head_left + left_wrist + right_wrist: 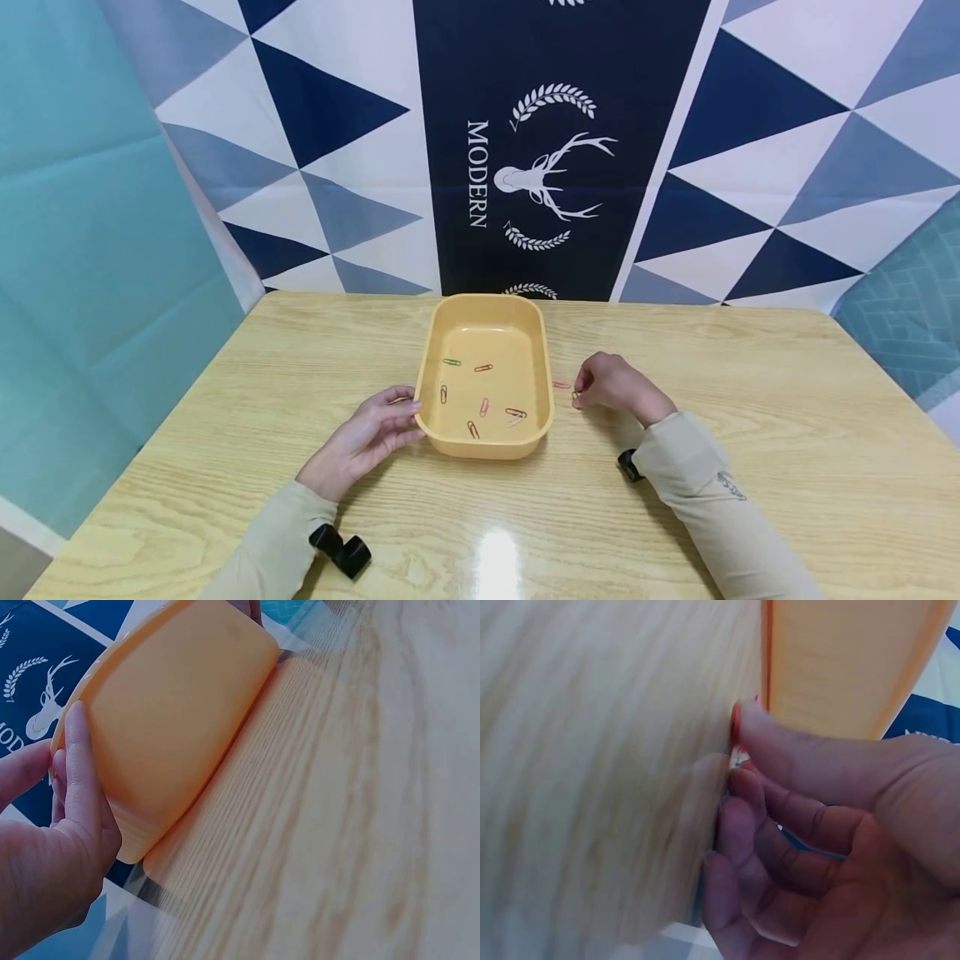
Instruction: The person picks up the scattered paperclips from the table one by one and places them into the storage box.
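A yellow plastic tray (483, 450) stands on the table, with several paper clips, among them a green paper clip (452, 362), spread over its bottom. At its left rim, my left hand (367, 437) pinches the edge, thumb on top and fingers along the outer wall (172, 705). Just right of the tray, my right hand (618, 387) is low at the tabletop, holding a red paper clip (736, 724) between thumb and fingertips. Most of that clip is hidden by the fingers. Between this hand and the tray lies a pink paper clip (561, 385).
The wooden table (787, 433) extends on both sides of the tray. A patterned cloth (337, 150) with a deer print hangs behind the table's far edge. Each sleeve has a black wrist device (341, 550) on it.
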`<state>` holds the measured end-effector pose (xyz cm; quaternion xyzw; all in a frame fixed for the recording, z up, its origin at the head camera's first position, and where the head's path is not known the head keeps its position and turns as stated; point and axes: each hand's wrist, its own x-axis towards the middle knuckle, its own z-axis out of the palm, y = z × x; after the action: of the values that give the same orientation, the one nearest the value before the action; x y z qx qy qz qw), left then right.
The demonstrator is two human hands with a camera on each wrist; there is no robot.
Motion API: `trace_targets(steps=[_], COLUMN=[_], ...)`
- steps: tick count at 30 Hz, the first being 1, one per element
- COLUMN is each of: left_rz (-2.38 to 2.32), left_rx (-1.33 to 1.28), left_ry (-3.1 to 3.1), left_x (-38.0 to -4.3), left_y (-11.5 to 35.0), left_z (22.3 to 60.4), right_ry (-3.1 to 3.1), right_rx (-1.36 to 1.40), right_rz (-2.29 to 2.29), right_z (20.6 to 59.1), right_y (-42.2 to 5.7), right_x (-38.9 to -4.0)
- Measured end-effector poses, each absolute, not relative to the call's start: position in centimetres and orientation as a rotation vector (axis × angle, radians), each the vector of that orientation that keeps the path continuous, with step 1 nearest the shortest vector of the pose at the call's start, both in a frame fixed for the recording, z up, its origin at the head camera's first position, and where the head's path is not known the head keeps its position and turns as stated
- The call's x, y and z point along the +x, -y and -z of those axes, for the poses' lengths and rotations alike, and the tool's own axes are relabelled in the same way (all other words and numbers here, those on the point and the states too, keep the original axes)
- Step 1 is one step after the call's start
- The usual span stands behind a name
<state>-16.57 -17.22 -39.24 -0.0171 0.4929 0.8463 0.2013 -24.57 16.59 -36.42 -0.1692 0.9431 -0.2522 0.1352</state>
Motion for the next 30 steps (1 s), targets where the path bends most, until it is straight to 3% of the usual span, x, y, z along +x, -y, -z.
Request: trace_targets(steps=[30], left_rz=[-2.356], left_rx=[-0.046], left_ry=[-1.391], left_x=[-16.26], left_y=[17.13], left_z=[38.99], right_ry=[-2.686], right_rx=[-0.397], right_rz=[0.81], right_z=[36.11], right_y=[-17.03], right_x=[-24.07])
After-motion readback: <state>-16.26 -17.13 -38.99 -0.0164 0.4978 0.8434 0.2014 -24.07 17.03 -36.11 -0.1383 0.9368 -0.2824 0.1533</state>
